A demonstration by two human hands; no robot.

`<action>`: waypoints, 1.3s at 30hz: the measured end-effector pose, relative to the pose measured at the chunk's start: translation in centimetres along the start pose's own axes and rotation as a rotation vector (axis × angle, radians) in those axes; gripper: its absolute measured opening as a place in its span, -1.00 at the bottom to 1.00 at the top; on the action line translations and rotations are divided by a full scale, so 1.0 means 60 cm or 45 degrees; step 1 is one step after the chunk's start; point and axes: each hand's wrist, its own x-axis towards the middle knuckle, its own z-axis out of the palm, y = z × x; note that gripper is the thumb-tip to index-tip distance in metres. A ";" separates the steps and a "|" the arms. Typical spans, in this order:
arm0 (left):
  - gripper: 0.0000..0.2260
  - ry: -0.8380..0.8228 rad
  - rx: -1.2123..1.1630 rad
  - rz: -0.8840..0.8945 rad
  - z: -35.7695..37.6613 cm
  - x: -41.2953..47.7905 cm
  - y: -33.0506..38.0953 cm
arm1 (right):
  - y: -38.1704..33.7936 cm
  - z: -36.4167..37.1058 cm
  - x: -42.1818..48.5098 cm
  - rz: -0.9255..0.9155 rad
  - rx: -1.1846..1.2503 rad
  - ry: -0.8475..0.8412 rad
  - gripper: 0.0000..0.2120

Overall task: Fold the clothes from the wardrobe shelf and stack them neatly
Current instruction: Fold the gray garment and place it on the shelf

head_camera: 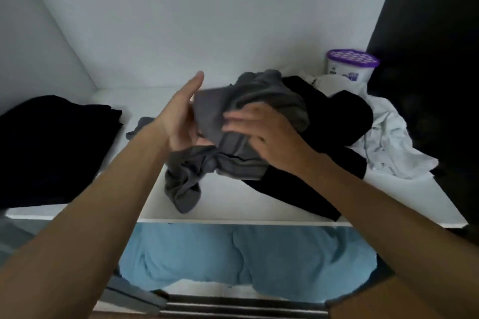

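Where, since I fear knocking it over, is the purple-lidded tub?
In the head view, the purple-lidded tub stands at the back right of the shelf, just behind the crumpled white garment and beside the dark right wall.

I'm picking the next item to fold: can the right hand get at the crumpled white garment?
Probably yes. The white garment lies mostly uncovered on the right of the shelf, just beyond the black garment. The right hand rests on the grey garment, so it must leave that first.
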 end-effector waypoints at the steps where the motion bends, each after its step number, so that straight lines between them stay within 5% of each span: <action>1: -0.49 -0.116 0.024 -0.048 0.018 -0.002 -0.006 | -0.026 0.002 -0.019 -0.101 -0.018 -0.132 -0.60; 3: -0.88 -0.154 0.254 -0.014 0.049 0.002 -0.042 | -0.065 0.006 -0.064 -0.123 0.015 -0.286 -0.65; 6: -0.82 -0.037 0.373 0.110 0.065 -0.010 -0.095 | -0.102 0.001 -0.140 0.240 0.291 -0.274 -0.52; 9: -0.59 0.031 0.229 0.177 0.049 -0.054 -0.129 | -0.145 -0.005 -0.196 0.764 0.550 0.126 -0.56; 12: -0.56 0.053 0.185 0.283 0.023 -0.129 -0.156 | -0.181 -0.014 -0.207 1.361 0.876 0.482 -0.82; 13: -0.54 0.016 0.179 0.297 0.013 -0.159 -0.168 | -0.194 -0.014 -0.202 1.543 1.013 0.453 -0.88; 16: -0.52 -0.169 0.175 0.312 -0.030 -0.254 -0.223 | -0.248 0.005 -0.175 1.847 1.405 0.250 -0.51; 19: -0.66 -0.398 0.442 0.278 -0.072 -0.348 -0.290 | -0.330 0.050 -0.143 1.844 1.804 0.284 -0.43; 23: -0.66 -0.530 0.361 0.212 -0.147 -0.440 -0.395 | -0.445 0.140 -0.146 1.982 1.719 0.450 -0.78; 28: -0.53 -0.217 -0.338 -0.019 -0.224 -0.517 -0.471 | -0.559 0.179 -0.215 1.879 1.611 0.457 -0.71; 34: -0.54 0.041 -0.483 -0.133 -0.179 -0.560 -0.519 | -0.673 0.212 -0.299 1.672 1.092 -0.089 -0.63; 39: -0.51 0.331 -0.382 -0.009 -0.143 -0.575 -0.533 | -0.701 0.217 -0.366 1.574 0.974 -0.226 -0.66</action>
